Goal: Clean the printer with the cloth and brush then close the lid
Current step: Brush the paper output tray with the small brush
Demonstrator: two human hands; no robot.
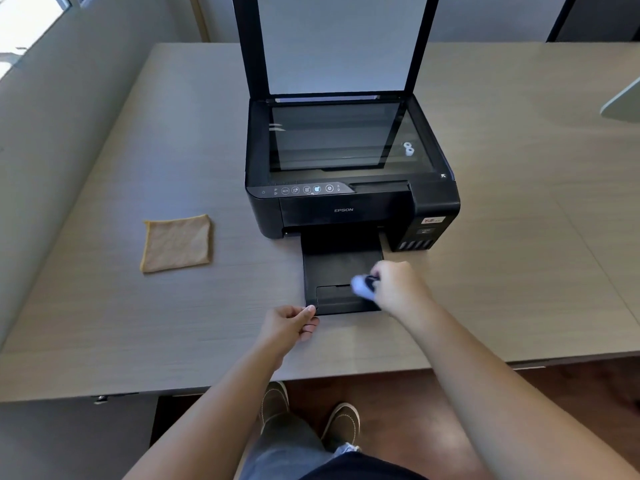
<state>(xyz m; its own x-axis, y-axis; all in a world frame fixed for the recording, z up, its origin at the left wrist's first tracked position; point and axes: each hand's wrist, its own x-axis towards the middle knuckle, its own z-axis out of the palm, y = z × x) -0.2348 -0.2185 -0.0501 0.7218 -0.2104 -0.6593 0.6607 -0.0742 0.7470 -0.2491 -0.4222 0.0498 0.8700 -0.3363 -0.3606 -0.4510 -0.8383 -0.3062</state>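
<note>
A black printer (349,202) stands on the table with its scanner lid (336,43) raised upright and the glass bare. Its output tray (341,268) is pulled out toward me. My right hand (398,287) is over the tray's right side, shut on a small brush (363,287) whose pale, blurred head rests on the tray. My left hand (292,322) pinches the tray's front left corner between thumb and fingers. A folded yellow cloth (177,243) lies flat on the table, well left of the printer.
The light wood table (502,271) has its front edge just below my hands. A pale object (623,102) pokes in at the far right edge. My shoes (311,417) are on the floor below. A wall runs along the left.
</note>
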